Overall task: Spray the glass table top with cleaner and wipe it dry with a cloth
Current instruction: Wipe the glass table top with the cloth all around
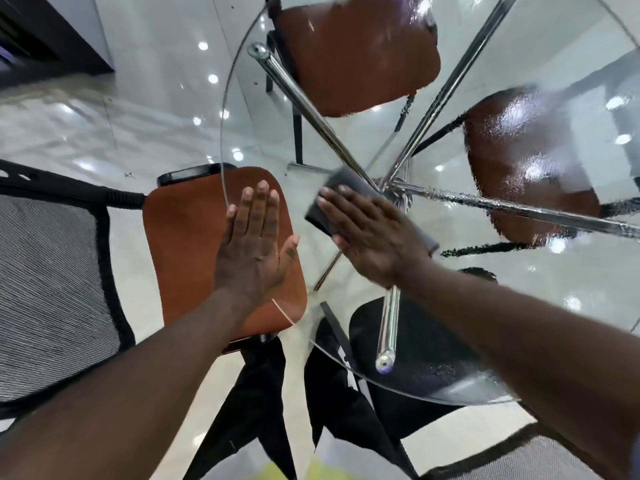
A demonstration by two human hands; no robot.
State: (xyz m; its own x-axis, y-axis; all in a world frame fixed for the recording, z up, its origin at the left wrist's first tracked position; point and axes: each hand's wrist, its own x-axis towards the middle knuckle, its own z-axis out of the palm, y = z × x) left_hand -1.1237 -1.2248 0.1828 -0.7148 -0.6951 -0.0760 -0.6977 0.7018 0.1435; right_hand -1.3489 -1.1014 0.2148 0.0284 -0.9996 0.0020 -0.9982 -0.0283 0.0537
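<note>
The round glass table top [519, 341] fills the right side of the head view, with wet film and droplets over its far and right parts. A dark grey cloth [337, 199] lies on the glass near the middle. My right hand [370, 233] presses flat on the cloth with straight fingers. My left hand [254, 240] rests flat with straight fingers at the table's left rim, holding nothing. No spray bottle shows.
Chrome table legs [304, 102] cross under the glass. Three brown-seated chairs stand around it: one at the left rim [183, 244], one far [356, 53], one right [526, 161]. A black seat [426, 362] is near me. Mesh office chairs [52, 289] flank the left and lower right. Glossy floor.
</note>
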